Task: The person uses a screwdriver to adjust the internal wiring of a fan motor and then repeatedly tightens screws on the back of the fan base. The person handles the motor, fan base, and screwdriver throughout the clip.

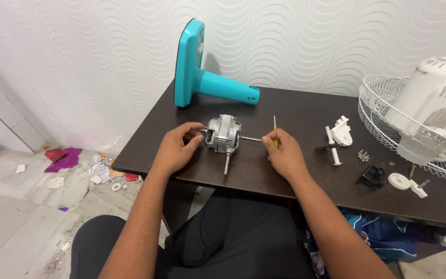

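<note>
both hands pinch the motor shafts near the table front edge, screwdriver in right.

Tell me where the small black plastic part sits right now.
In the head view, the black plastic part lies on the dark table's right side, just left of a white round piece, below the white fan grille.

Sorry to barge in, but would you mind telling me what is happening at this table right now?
A person seated at a dark table has a small metal fan motor in front of them. The left hand grips the motor's left side, while the right hand holds a yellow-handled screwdriver by the motor's shaft. A turquoise fan stand lies behind, a white fan grille and motor housing sit to the right, with small plastic parts scattered between.
</note>
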